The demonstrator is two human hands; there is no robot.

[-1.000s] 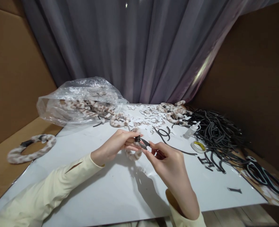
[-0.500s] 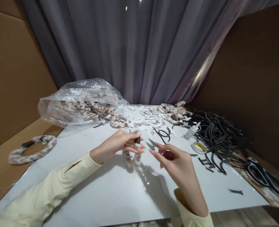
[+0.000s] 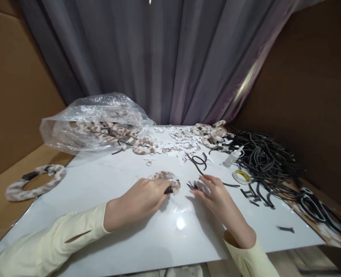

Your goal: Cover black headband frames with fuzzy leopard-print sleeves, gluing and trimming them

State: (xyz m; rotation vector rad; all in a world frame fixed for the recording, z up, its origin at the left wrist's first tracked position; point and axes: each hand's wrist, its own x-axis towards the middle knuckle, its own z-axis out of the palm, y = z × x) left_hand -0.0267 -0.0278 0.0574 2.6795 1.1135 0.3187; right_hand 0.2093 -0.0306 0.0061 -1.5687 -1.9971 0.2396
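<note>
My left hand (image 3: 138, 200) is closed on a furry, brown-spotted white ring (image 3: 163, 176) near the middle of the white table. A black band on the ring shows at my fingertips. To the right, my right hand (image 3: 216, 196) grips small scissors (image 3: 193, 186), their blades pointing left towards the ring with a gap between. The scissors' handles are mostly hidden by my fingers. Beyond my hands, a small metal ring with a white tag (image 3: 149, 162) lies on the table (image 3: 130, 246).
A clear plastic bag (image 3: 98, 104) of furry pieces stands back left; another furry ring (image 3: 14, 191) lies left. At right are black cords (image 3: 268, 154), a white bottle (image 3: 232, 157), a tape roll (image 3: 241, 177) and large scissors (image 3: 317, 211). Cardboard walls flank the table.
My left hand has turned palm down and lowered the furry ring to the table. My right hand has moved slightly right and down with the scissors. The view has shifted a little.
</note>
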